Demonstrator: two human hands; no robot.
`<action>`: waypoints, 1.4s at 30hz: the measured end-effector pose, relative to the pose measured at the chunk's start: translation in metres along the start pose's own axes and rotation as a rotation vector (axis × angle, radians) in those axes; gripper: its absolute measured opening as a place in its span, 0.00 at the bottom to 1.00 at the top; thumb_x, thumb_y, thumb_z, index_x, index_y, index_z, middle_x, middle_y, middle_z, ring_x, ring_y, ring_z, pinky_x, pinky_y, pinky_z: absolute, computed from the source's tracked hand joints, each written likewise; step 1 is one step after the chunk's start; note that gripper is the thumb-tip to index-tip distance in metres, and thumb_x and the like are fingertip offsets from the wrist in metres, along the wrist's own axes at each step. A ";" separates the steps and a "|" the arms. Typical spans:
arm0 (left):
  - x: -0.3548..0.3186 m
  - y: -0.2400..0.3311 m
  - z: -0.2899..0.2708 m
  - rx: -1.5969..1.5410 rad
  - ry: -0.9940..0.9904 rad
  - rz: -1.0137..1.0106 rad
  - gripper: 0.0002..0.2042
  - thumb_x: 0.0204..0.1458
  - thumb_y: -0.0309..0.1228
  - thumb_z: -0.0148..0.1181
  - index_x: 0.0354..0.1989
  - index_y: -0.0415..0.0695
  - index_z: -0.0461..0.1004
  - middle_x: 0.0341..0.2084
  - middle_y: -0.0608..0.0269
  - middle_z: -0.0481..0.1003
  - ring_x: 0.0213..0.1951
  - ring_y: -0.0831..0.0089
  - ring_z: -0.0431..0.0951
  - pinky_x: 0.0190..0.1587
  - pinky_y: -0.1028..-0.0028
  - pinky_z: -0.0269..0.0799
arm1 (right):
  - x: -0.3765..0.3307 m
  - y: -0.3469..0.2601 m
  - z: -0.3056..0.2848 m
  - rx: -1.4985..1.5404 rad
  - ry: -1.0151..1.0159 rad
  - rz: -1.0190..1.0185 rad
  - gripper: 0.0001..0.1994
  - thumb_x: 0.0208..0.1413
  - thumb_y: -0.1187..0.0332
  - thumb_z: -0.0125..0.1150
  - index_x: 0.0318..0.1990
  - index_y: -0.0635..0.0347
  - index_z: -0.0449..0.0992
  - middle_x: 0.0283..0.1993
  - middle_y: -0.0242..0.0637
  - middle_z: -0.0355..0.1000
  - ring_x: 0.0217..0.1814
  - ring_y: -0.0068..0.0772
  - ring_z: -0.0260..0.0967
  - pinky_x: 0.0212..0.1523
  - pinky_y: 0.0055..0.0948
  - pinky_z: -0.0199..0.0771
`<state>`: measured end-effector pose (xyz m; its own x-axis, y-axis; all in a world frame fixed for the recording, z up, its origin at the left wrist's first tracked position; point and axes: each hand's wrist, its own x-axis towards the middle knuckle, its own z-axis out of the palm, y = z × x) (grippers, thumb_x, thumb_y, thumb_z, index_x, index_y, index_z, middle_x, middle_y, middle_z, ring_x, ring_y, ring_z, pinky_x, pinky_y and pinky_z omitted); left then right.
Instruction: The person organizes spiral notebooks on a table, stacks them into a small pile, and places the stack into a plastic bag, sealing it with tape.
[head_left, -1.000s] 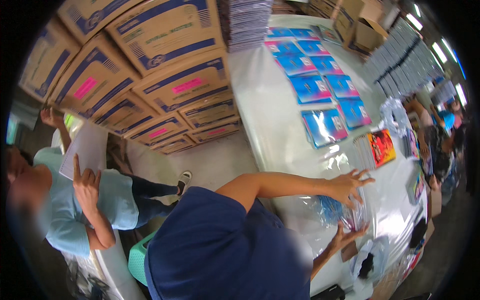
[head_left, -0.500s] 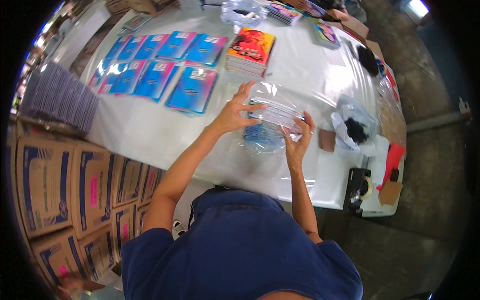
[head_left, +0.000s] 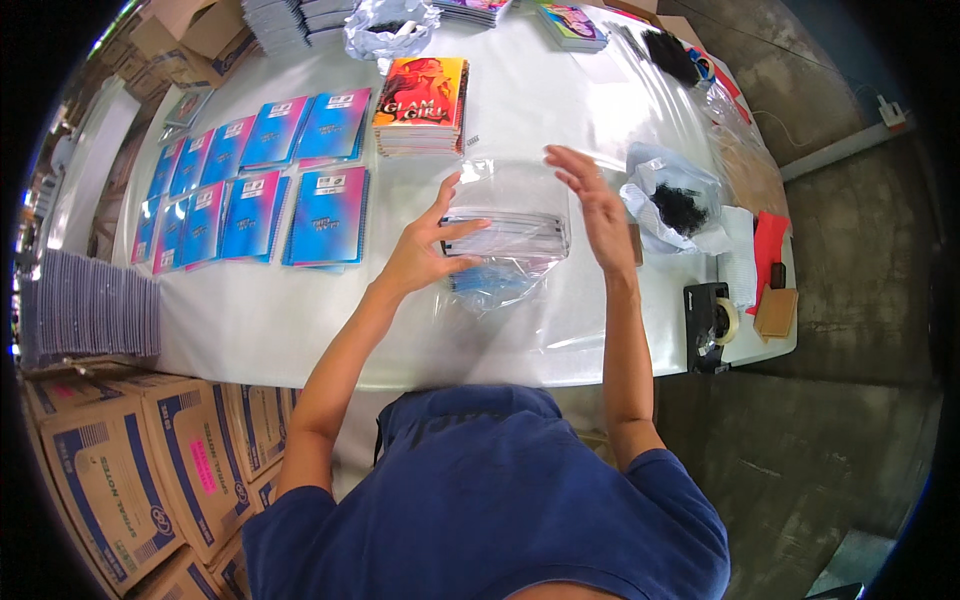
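Centrally, two hands, one clear bag

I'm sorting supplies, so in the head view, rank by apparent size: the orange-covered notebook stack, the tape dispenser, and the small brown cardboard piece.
1. Orange-covered notebook stack, clearly largest.
2. Tape dispenser.
3. Brown cardboard piece, though these two look close and fisheye bending near the rim makes it unsure.

A clear plastic bag holding a stack of notebooks sits at the middle of the white counter. Another clear bag with dark contents lies to its right. Brown cardboard boxes with blue print and pink labels stand stacked at lower left.
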<state>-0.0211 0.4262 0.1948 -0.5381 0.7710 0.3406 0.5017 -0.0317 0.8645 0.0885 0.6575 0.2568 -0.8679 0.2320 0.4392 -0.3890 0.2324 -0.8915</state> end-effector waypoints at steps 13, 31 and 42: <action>-0.002 -0.006 0.006 0.005 0.067 -0.021 0.25 0.33 0.32 0.74 0.47 0.58 0.79 0.69 0.59 0.48 0.66 0.51 0.56 0.62 0.59 0.59 | -0.084 0.046 0.022 -0.224 0.101 0.077 0.28 0.30 0.57 0.77 0.45 0.49 0.79 0.67 0.40 0.54 0.69 0.44 0.49 0.67 0.45 0.51; 0.035 0.006 -0.019 0.011 -0.216 -0.100 0.17 0.45 0.35 0.68 0.45 0.51 0.80 0.63 0.60 0.62 0.57 0.55 0.70 0.53 0.69 0.69 | -0.040 0.016 0.013 -0.695 -0.005 0.066 0.09 0.39 0.59 0.72 0.29 0.48 0.83 0.39 0.28 0.73 0.43 0.26 0.67 0.54 0.40 0.49; 0.038 -0.009 -0.011 -0.171 -0.108 -0.069 0.25 0.41 0.28 0.70 0.52 0.52 0.75 0.63 0.58 0.61 0.60 0.59 0.66 0.56 0.68 0.68 | -0.018 0.016 0.013 -0.752 -0.043 0.115 0.13 0.39 0.60 0.74 0.29 0.54 0.77 0.32 0.27 0.71 0.36 0.29 0.66 0.53 0.37 0.49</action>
<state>-0.0538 0.4485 0.2039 -0.4871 0.8383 0.2449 0.3393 -0.0767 0.9375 0.0935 0.6445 0.2334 -0.9077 0.2600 0.3295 0.0063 0.7934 -0.6086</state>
